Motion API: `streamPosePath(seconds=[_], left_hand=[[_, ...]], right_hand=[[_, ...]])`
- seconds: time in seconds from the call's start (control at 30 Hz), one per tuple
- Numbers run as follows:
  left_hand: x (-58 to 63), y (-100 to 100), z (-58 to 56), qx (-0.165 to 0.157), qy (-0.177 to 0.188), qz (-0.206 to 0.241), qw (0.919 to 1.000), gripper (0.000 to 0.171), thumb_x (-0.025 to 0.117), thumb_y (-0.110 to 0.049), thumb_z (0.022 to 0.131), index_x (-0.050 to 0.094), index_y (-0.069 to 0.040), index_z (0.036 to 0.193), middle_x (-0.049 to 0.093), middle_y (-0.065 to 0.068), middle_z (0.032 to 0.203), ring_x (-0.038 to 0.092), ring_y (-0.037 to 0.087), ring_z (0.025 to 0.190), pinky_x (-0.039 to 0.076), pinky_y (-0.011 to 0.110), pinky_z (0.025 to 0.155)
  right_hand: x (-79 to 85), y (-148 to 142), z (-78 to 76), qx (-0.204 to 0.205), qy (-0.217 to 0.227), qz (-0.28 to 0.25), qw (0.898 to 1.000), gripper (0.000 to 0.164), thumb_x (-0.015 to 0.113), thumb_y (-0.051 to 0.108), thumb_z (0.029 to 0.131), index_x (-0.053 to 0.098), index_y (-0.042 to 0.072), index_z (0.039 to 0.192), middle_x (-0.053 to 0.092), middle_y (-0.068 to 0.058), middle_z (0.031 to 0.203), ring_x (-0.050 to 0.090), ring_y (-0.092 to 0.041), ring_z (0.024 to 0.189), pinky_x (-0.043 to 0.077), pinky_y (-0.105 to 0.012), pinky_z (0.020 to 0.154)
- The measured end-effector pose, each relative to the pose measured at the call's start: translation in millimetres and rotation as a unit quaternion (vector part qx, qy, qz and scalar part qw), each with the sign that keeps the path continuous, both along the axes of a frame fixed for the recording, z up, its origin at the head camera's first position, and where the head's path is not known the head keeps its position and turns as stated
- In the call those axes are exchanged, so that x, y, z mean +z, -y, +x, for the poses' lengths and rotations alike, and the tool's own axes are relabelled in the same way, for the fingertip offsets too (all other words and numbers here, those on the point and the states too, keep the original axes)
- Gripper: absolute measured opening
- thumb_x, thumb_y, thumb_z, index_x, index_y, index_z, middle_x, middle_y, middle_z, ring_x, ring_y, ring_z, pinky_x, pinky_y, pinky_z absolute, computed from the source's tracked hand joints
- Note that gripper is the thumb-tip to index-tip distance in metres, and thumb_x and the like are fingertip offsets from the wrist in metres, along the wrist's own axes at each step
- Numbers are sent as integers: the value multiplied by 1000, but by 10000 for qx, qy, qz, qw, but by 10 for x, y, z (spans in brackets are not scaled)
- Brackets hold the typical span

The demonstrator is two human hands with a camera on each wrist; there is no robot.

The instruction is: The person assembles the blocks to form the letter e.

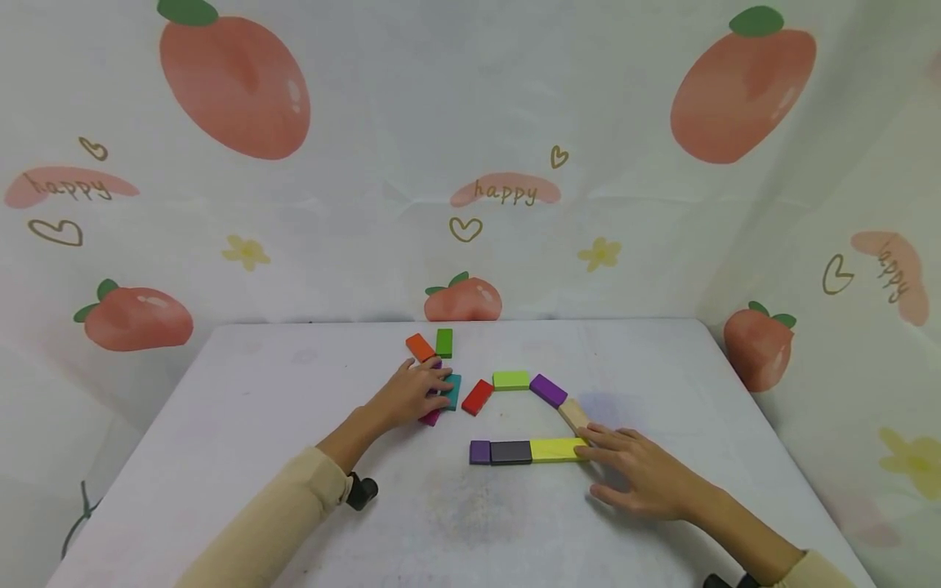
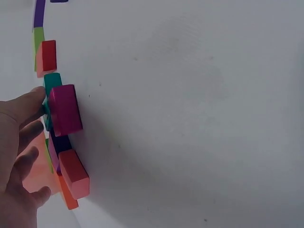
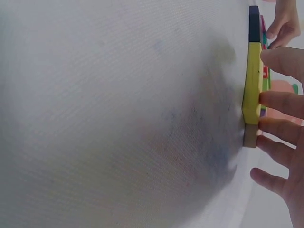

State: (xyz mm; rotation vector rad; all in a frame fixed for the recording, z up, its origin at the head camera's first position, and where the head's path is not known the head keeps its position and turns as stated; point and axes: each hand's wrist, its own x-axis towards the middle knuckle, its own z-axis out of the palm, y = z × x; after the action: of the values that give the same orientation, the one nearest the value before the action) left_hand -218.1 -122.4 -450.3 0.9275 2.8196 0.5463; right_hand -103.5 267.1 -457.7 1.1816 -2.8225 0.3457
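Note:
Over a loose group of blocks at the left, my left hand reaches with spread fingers. A fingertip meets the teal block there. Beside it lie a magenta block and a salmon-red block, the latter hidden by the hand in the head view. My right hand has extended fingers at the right end of the yellow block and close to the beige block. The yellow one lines up with a dark grey block and a short purple block.
A red block, a lime block and a purple block form an arc with the beige one. Beyond my left hand lie an orange block and a green block. A printed curtain hangs behind the white table.

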Motion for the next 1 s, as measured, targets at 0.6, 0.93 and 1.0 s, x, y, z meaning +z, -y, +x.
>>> streamPosePath(seconds=[0.6, 0.93, 1.0], left_hand=[[-41, 146, 271, -571, -27, 286, 9980, 36, 73, -26, 91, 72, -8, 122, 64, 10, 133, 47, 37, 136, 29, 69, 108], [-79, 143, 372, -816, -186, 336, 9959, 37, 74, -25, 91, 71, -9, 124, 64, 10, 133, 49, 36, 135, 28, 65, 111], [-84, 149, 395, -842, -224, 365, 9955, 37, 75, -25, 90, 71, -9, 123, 65, 10, 132, 49, 36, 134, 30, 64, 110]], right_hand=[[23, 9, 11, -10, 8, -10, 10000, 45, 73, 39, 87, 69, 14, 125, 58, -10, 141, 53, -32, 130, 47, -57, 96], [5, -2, 16, 36, -122, -71, 9999, 45, 74, 38, 87, 69, 14, 125, 58, -11, 140, 54, -32, 129, 48, -57, 94], [5, -1, 13, 40, -115, -61, 9999, 45, 74, 39, 87, 69, 14, 125, 58, -11, 141, 54, -32, 129, 48, -56, 94]])
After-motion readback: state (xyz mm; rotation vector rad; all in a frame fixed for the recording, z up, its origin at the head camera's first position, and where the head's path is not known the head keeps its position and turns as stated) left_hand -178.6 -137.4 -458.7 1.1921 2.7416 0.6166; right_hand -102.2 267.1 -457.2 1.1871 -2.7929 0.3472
